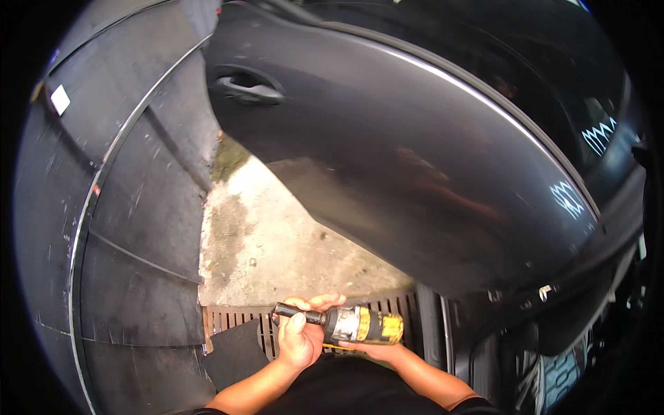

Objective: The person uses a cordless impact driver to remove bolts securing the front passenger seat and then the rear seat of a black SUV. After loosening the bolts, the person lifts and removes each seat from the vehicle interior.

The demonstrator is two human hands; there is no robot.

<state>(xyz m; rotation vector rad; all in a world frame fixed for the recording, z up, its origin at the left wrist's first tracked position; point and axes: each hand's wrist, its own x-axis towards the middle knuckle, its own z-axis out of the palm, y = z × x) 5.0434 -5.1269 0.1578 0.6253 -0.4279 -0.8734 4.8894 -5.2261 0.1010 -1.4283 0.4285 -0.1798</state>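
A yellow and black cordless power driver [366, 325] lies sideways in front of my body, its nose toward the left. A dark cylindrical socket [299, 312] sticks out from that nose. My left hand [301, 340] pinches the socket, thumb on the near side and fingers reaching behind it. Under the tool's body is my right hand [377, 349], mostly hidden by it; the handle and the trigger finger do not show, though the hand carries the tool from below.
A dark car door [387, 152] with a handle [249, 90] stands open ahead and to the right. Black padded panels [145, 207] line the left side. Between them lies stained concrete floor [270, 235], with a slatted grate [232, 318] and a dark mat [236, 353] nearer me.
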